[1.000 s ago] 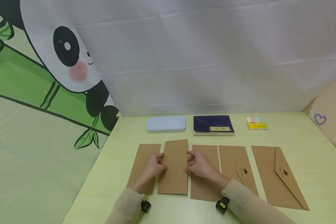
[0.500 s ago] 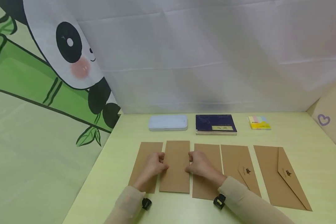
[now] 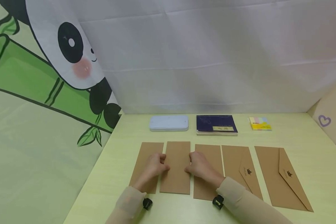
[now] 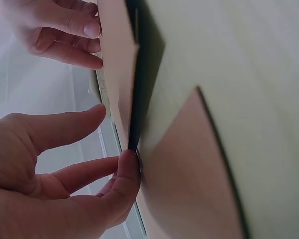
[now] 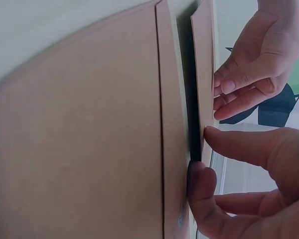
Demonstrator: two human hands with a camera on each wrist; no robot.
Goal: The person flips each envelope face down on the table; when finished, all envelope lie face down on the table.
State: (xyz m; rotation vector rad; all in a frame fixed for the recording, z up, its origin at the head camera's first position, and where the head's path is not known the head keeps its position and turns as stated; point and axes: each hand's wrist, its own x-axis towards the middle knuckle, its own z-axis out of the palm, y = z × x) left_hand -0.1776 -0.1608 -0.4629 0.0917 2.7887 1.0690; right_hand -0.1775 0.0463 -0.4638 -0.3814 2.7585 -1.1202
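A plain brown envelope lies between both hands, second from the left in a row of envelopes. My left hand holds its left edge; in the left wrist view the fingers curl at the edge, while the thumb stands slightly off its face. On the opposite edge my right hand pinches, thumb on top and a curled finger at the rim. Both wrist views show the envelope a little raised, with a dark gap under it. Another plain envelope lies partly beneath the left hand.
To the right lie a plain envelope, partly under the right hand, and two with crown-printed flaps, one nearer and one farther right. Along the back stand a white case, a dark blue notebook and sticky notes.
The held envelope has gone from slightly tilted, its top right corner raised, to nearly level. The right fingers have drawn in closer to its edge; the left hand has hardly moved.
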